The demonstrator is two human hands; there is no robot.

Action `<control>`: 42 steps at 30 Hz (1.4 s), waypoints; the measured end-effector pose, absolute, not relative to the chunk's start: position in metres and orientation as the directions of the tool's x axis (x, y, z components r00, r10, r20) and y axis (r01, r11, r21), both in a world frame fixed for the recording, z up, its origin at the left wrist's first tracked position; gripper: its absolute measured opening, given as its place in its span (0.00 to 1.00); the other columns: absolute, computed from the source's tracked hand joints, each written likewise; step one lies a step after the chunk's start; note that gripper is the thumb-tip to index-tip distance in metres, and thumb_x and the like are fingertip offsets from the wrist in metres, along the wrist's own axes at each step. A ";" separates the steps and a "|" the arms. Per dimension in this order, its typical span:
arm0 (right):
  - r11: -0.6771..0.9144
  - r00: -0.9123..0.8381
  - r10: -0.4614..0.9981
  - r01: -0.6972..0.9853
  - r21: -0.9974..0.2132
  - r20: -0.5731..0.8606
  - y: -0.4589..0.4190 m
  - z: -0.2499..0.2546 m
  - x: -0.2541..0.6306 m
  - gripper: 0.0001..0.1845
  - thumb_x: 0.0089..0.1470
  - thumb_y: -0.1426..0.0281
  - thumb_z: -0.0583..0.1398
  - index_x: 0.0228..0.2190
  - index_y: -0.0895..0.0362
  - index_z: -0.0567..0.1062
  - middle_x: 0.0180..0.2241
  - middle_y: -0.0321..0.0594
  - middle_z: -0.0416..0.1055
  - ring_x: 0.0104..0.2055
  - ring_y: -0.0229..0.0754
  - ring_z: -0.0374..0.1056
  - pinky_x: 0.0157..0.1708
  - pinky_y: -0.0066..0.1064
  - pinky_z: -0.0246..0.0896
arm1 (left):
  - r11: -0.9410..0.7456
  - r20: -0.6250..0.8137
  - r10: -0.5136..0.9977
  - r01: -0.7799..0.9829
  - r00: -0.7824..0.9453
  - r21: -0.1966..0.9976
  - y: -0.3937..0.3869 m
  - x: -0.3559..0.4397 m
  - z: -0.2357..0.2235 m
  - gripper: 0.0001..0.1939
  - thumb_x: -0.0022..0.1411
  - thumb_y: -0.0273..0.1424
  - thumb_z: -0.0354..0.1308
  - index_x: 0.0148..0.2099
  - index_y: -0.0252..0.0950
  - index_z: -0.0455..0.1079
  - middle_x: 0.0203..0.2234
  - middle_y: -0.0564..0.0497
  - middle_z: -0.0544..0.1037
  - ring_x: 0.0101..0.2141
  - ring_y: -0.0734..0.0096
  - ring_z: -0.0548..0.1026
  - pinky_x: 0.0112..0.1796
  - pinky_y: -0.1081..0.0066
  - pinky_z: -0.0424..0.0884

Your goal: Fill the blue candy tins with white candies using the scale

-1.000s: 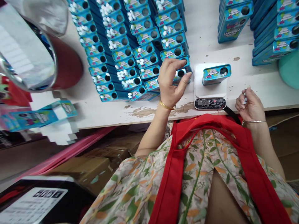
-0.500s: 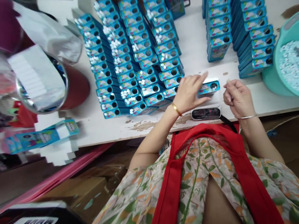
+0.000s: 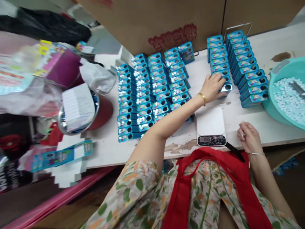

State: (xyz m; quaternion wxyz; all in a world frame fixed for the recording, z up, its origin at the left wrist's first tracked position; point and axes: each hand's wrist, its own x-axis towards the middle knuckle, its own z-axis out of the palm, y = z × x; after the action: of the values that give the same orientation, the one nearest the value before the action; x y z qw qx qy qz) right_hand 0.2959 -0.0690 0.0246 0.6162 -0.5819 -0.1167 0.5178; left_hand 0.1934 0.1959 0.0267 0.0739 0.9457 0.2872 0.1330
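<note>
Two rows of blue tins stand to the right on my white table, and my left hand reaches to the near end of the inner one. I've got its fingers bent and spread part-way over the front tin, thumb against the side; I can't tell whether they grip it. A strip of tabletop runs between those rows and the larger block of tins on the left, with a brown carton bounding the back. My right hand is curled nearly closed, a small white piece at its fingertips, over the near edge beside the scale. The teal tub sits just beside the outer row.
</note>
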 end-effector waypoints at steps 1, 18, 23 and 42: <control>-0.216 0.442 0.763 -0.512 -0.831 -0.471 -0.072 0.021 0.297 0.23 0.46 0.55 0.75 0.29 0.55 0.71 0.15 0.28 0.57 0.15 0.28 0.48 0.15 0.22 0.40 | -0.818 0.241 0.574 0.531 0.783 0.222 0.214 0.191 0.025 0.21 0.68 0.46 0.60 0.56 0.38 0.69 0.54 0.38 0.73 0.56 0.47 0.68 0.52 0.52 0.61; -0.340 0.492 0.607 -0.549 -0.764 -0.624 -0.085 -0.013 0.295 0.23 0.41 0.52 0.75 0.24 0.54 0.73 0.18 0.34 0.59 0.17 0.32 0.51 0.15 0.27 0.40 | -0.178 -0.013 0.984 0.983 0.178 0.040 0.427 0.181 0.044 0.28 0.63 0.45 0.69 0.54 0.31 0.67 0.54 0.54 0.76 0.50 0.73 0.58 0.68 0.51 0.25; -0.313 0.527 0.573 -0.567 -0.762 -0.627 -0.085 -0.025 0.300 0.31 0.33 0.51 0.78 0.29 0.60 0.74 0.18 0.32 0.64 0.17 0.28 0.54 0.14 0.20 0.43 | -0.506 0.135 0.857 0.862 0.498 0.032 0.315 0.135 0.105 0.25 0.60 0.40 0.70 0.55 0.39 0.68 0.54 0.51 0.75 0.51 0.66 0.66 0.69 0.48 0.38; -0.243 0.449 0.728 -0.538 -0.807 -0.518 -0.085 -0.038 0.314 0.21 0.46 0.58 0.74 0.30 0.58 0.72 0.20 0.32 0.67 0.16 0.28 0.55 0.12 0.19 0.44 | -0.816 0.191 0.562 0.500 0.805 0.291 0.081 0.080 0.069 0.24 0.66 0.50 0.60 0.56 0.40 0.69 0.44 0.47 0.76 0.50 0.55 0.75 0.64 0.46 0.58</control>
State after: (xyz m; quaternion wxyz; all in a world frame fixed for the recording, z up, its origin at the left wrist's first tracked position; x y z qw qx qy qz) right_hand 0.3138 -0.0850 -0.0382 0.6100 -0.5936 -0.0802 0.5188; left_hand 0.0799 0.0807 0.0692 0.1137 0.9431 0.2815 0.1355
